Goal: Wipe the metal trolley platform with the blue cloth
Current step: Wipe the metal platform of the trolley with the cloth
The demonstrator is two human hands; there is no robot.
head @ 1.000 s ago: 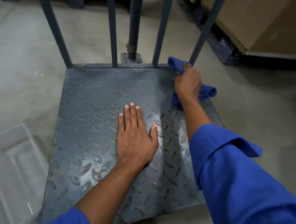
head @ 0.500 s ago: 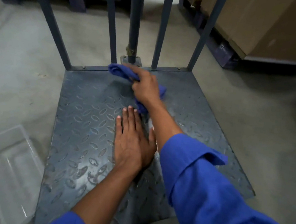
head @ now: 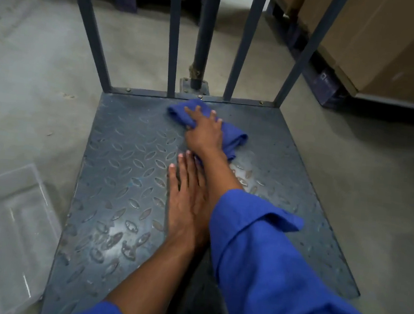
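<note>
A person's right hand [head: 204, 131] presses down on a crumpled blue cloth [head: 236, 138], fingers spread wide and fairly straight across the fabric; whether the thumb hooks a fold cannot be told. The cloth lies on the far middle part of the dark grey-blue metal trolley platform [head: 123, 174], just near of its far edge, with bunched ends showing to the left and right of the hand. The right forearm, in a rolled bright blue sleeve [head: 279, 265], crosses over the left hand [head: 186, 205], which lies flat on the raised-pattern plate at the platform's centre, fingers straight and close together, holding nothing, its fingertips just beside the near edge of the cloth. Patches of the plate near the hands shine in the light. Four slanted blue-grey metal bars [head: 96, 32] and a thicker round centre post [head: 204, 30] rise from the platform's far edge. The trolley stands on a grey concrete floor [head: 31, 76]. A clear rectangular plastic tray [head: 9, 226] lies on the floor just left of the platform's near corner. Brown cardboard boxes [head: 388, 47] sit on a dark blue pallet [head: 321, 84] at far right.
</note>
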